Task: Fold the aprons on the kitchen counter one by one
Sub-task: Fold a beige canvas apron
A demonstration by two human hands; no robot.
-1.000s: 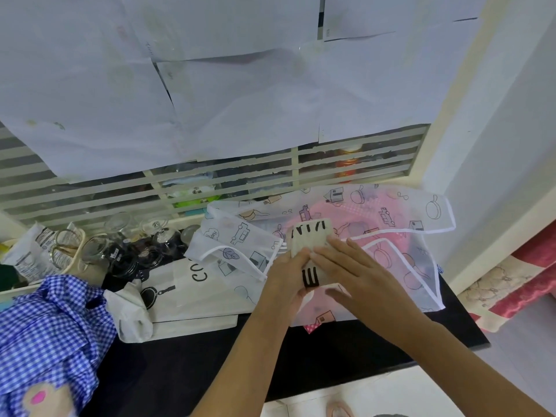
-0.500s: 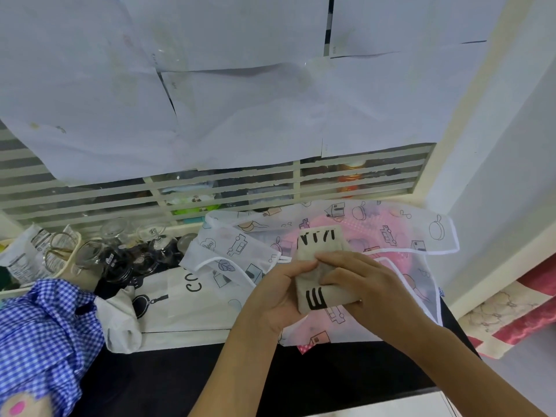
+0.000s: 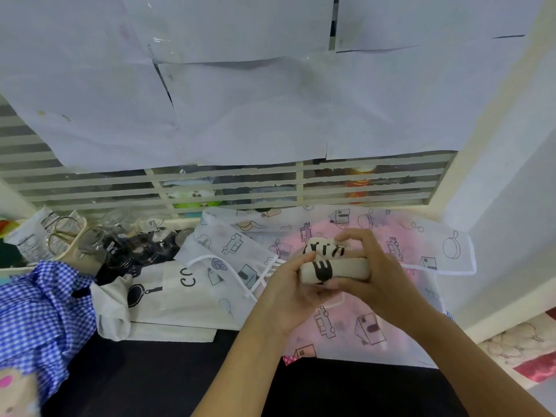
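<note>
Both hands grip 1 cream apron [image 3: 332, 267], folded into a small bundle with black lettering: left hand [image 3: 290, 291] cupping its left end, right hand [image 3: 368, 270] curled over it, above the translucent printed apron [image 3: 391, 320] on the dark tabletop [image 3: 331, 392].

Home kitchen: dark counter [image 3: 331, 392], glass jars [image 3: 120, 251], louvred window [image 3: 240, 188].

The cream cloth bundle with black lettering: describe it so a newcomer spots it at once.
At the right of the black kitchen counter lies a translucent white apron printed with cars and houses. Over it, the left hand and right hand grip the small cream cloth bundle with black lettering. Only it is folded thick and in hand.
</note>
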